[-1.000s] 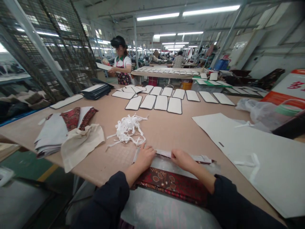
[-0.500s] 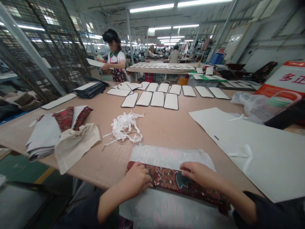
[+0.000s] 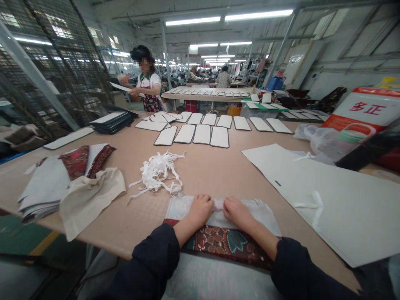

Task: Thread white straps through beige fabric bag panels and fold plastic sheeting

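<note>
A piece of white lining fabric (image 3: 262,213) lies on the near edge of the table (image 3: 218,166), with a dark red patterned cloth (image 3: 225,243) folded over its near side. My left hand (image 3: 200,210) and my right hand (image 3: 236,211) rest side by side on the white fabric just beyond the patterned band. Both have their fingers curled and pressed down on the fabric. A tangle of white strips (image 3: 158,173) sits just beyond my left hand.
A pile of grey, cream and red patterned pieces (image 3: 67,183) lies at the left. A large white sheet (image 3: 328,200) covers the right. Rows of white padded panels (image 3: 201,133) lie further back, beside a dark stack (image 3: 111,121). A person (image 3: 146,85) stands beyond.
My hands have moved forward from the patterned cloth onto the white fabric and come closer together. The patterned band now lies folded across the near side.
</note>
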A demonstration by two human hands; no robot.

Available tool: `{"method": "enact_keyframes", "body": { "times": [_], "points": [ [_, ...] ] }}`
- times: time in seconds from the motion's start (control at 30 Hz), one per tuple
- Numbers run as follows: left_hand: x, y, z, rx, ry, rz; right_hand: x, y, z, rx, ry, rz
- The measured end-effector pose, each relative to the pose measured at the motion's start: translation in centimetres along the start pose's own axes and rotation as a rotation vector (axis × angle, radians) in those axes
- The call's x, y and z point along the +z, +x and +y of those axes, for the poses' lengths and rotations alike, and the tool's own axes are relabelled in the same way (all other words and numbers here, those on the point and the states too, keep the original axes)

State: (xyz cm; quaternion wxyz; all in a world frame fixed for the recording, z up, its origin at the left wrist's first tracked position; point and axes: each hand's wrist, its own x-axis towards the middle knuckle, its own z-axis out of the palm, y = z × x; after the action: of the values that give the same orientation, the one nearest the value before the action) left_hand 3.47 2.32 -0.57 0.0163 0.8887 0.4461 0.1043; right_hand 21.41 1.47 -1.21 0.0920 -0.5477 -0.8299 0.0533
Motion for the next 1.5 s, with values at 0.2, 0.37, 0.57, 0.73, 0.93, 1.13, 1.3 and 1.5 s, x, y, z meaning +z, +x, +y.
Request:
{"method": "enact_keyframes", "body": {
  "times": [0.2,0.37,0.57,0.73,0.93,1.13,1.3,1.5],
  "points": [
    [-0.7,-0.6,0.2,0.219,0.076,0.030,-1.8,-1.6,-0.4,-0.120,0.246,0.003],
    [-2.6,-1.8,-3.8,0.074,0.112,-0.076,-2.7,-3.2,4.9,0.090,0.077,-0.196],
    [-4.0,-4.0,-7.6,0.073,0.205,-0.066,-4.2,-1.9,7.7,0.174,-0.002,-0.270],
    [-3.5,-3.9,-6.3,0.177,0.273,0.006,-4.4,6.4,-2.3,-0.049,0.265,-0.174],
    [-2.5,-4.1,-6.4,0.227,0.323,0.072,0.3,15.5,-13.4,-0.010,0.537,-0.095],
    [-3.0,-5.6,-6.9,0.262,0.329,0.169,2.2,17.8,-11.8,0.194,0.836,-0.006],
    [-4.0,-6.0,-7.3,0.132,0.191,0.180,0.3,16.5,-5.5,0.421,1.116,0.113],
    [-4.7,-1.8,-9.7,-0.200,-0.199,0.254,-1.3,13.3,-4.2,0.396,1.399,0.116]
  ]
}}
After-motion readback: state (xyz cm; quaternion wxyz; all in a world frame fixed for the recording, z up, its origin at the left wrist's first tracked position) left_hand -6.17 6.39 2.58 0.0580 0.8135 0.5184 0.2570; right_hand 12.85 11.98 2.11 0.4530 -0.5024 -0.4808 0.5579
